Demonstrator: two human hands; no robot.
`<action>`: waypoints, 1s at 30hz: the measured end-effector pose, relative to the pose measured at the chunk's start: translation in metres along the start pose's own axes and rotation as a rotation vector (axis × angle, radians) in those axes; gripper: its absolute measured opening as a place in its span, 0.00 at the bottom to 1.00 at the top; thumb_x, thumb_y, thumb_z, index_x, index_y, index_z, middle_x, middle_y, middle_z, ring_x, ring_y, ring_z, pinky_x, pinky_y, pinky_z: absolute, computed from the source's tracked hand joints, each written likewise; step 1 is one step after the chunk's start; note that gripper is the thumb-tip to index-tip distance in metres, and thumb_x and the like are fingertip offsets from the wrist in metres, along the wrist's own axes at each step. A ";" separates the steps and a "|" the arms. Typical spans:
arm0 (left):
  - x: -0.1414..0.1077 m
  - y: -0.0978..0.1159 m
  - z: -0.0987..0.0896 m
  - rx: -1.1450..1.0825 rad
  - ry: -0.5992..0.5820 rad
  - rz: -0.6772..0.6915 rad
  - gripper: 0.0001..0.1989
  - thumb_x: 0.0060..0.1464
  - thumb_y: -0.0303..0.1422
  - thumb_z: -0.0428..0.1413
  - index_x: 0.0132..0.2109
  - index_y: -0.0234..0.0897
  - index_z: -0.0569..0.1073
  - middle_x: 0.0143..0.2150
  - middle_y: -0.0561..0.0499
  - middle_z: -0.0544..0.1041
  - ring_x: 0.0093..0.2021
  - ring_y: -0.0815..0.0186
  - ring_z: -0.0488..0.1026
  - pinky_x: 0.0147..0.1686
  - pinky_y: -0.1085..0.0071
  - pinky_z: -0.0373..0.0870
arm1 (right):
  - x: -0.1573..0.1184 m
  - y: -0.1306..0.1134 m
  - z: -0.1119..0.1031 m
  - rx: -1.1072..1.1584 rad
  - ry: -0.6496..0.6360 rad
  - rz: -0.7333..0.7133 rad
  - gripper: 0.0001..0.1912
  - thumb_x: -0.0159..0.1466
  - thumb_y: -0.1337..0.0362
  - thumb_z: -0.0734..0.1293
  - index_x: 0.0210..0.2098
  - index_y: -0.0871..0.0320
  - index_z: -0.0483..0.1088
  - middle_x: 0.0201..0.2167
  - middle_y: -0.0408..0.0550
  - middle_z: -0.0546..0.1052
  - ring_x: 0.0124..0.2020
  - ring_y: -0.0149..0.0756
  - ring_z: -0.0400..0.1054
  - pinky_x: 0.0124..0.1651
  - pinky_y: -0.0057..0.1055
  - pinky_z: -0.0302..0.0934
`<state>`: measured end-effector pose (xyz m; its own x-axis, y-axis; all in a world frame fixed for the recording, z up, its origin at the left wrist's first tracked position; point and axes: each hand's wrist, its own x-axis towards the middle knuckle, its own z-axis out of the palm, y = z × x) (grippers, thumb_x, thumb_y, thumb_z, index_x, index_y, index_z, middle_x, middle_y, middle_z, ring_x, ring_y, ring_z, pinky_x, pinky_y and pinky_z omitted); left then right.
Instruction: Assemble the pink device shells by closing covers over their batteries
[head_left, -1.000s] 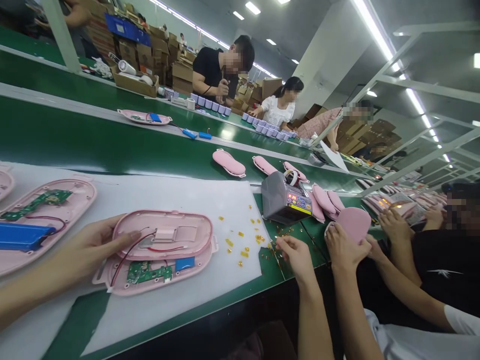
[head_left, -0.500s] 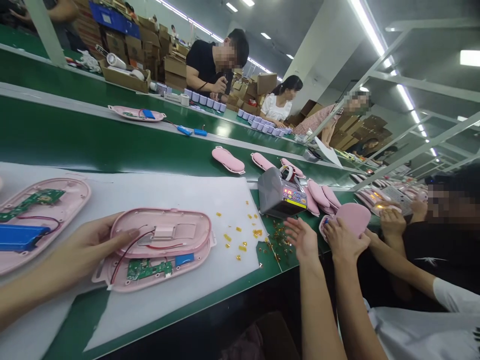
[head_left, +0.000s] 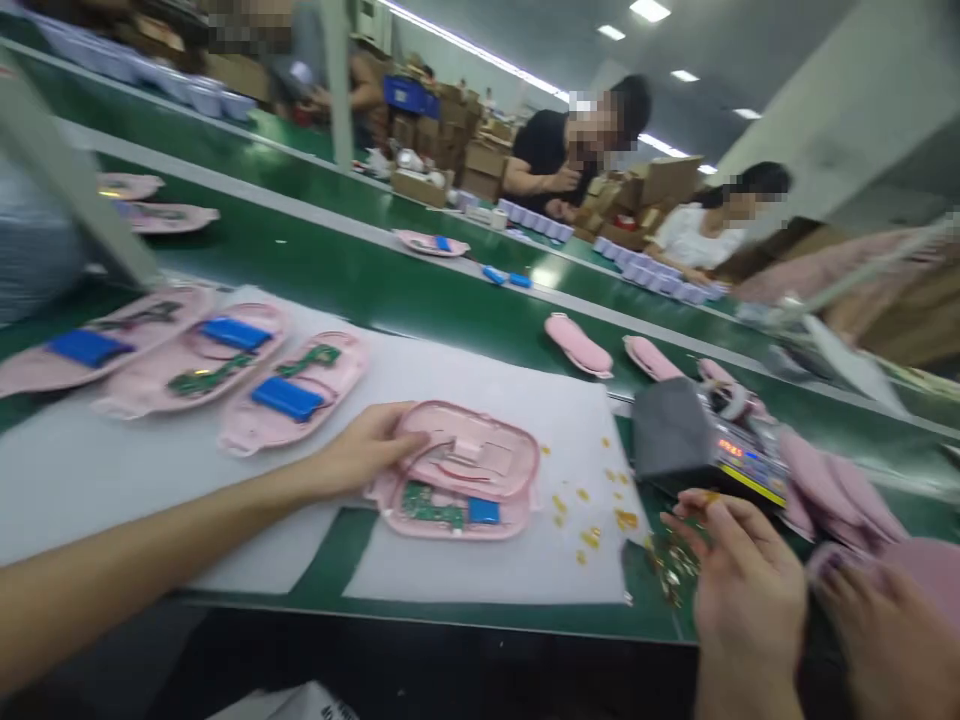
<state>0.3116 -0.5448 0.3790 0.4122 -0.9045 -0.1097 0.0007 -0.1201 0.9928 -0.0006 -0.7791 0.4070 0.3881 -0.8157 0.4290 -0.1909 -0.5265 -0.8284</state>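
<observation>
My left hand (head_left: 360,450) grips the rim of a pink oval shell (head_left: 472,450), which lies tilted on a second pink shell (head_left: 442,520). That lower shell holds a green circuit board (head_left: 427,505) and a blue battery (head_left: 484,511), joined by thin wires. My right hand (head_left: 742,585) hovers, fingers apart, over a scatter of amber tape bits (head_left: 671,565) on the green belt. Another person's hand (head_left: 877,640) holds a pink padded piece (head_left: 930,570) at the right edge.
Several open pink cases with blue batteries (head_left: 292,390) lie on the white sheet (head_left: 487,570) at left. A grey tape dispenser (head_left: 705,450) with a red display stands beyond my right hand. Pink padded masks (head_left: 577,345) lie along the green belt; co-workers sit beyond.
The whole view has swung, so everything sits further right and more cases show at left. My right hand has dropped lower over the amber bits. My left hand stays on the shell.
</observation>
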 end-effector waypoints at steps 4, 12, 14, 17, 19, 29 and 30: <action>0.001 -0.006 -0.005 -0.064 -0.035 0.050 0.16 0.55 0.39 0.58 0.44 0.30 0.73 0.38 0.47 0.78 0.36 0.63 0.74 0.34 0.71 0.72 | -0.002 -0.089 0.117 0.007 -0.452 -0.338 0.04 0.65 0.62 0.65 0.34 0.55 0.70 0.44 0.48 0.73 0.48 0.38 0.68 0.51 0.37 0.62; -0.003 -0.017 -0.015 -0.163 -0.131 0.192 0.12 0.55 0.33 0.54 0.43 0.29 0.72 0.38 0.46 0.75 0.39 0.62 0.72 0.38 0.69 0.70 | 0.017 -0.099 0.208 -0.278 -0.966 -0.436 0.10 0.68 0.60 0.62 0.32 0.54 0.71 0.49 0.46 0.69 0.50 0.38 0.66 0.51 0.36 0.59; -0.003 -0.019 -0.017 -0.187 -0.130 0.172 0.11 0.55 0.30 0.52 0.43 0.29 0.71 0.38 0.47 0.75 0.38 0.63 0.72 0.37 0.70 0.70 | 0.013 -0.096 0.207 -0.329 -0.967 -0.442 0.11 0.68 0.59 0.61 0.32 0.53 0.71 0.50 0.45 0.69 0.49 0.37 0.66 0.51 0.36 0.59; -0.004 -0.020 -0.017 -0.212 -0.106 0.148 0.07 0.54 0.26 0.50 0.40 0.30 0.70 0.35 0.48 0.73 0.36 0.64 0.71 0.33 0.73 0.70 | 0.007 -0.099 0.207 -0.406 -0.942 -0.488 0.11 0.67 0.59 0.61 0.32 0.52 0.72 0.49 0.45 0.70 0.49 0.37 0.66 0.50 0.36 0.59; -0.004 -0.021 -0.015 -0.249 -0.111 0.145 0.05 0.55 0.25 0.50 0.38 0.30 0.69 0.33 0.49 0.72 0.35 0.65 0.71 0.31 0.73 0.69 | 0.003 -0.101 0.209 -0.455 -0.907 -0.532 0.11 0.67 0.59 0.61 0.32 0.52 0.73 0.48 0.46 0.71 0.48 0.38 0.67 0.48 0.36 0.59; -0.007 -0.027 -0.014 -0.113 -0.021 0.203 0.06 0.56 0.29 0.52 0.40 0.31 0.70 0.36 0.49 0.74 0.36 0.65 0.72 0.32 0.73 0.69 | 0.015 -0.125 0.219 -0.916 -0.675 -0.274 0.22 0.48 0.46 0.73 0.20 0.55 0.62 0.26 0.45 0.74 0.27 0.38 0.65 0.27 0.31 0.49; -0.008 -0.027 -0.014 -0.077 -0.012 0.219 0.07 0.56 0.29 0.52 0.41 0.31 0.71 0.37 0.49 0.74 0.37 0.64 0.72 0.34 0.73 0.69 | 0.020 -0.125 0.218 -0.896 -0.689 -0.217 0.24 0.46 0.45 0.73 0.21 0.55 0.60 0.22 0.43 0.72 0.24 0.37 0.63 0.26 0.31 0.48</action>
<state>0.3213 -0.5284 0.3540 0.3990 -0.9106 0.1082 -0.0174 0.1104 0.9937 0.2272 -0.6774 0.4409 0.8490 -0.5282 0.0149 -0.5250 -0.8464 -0.0895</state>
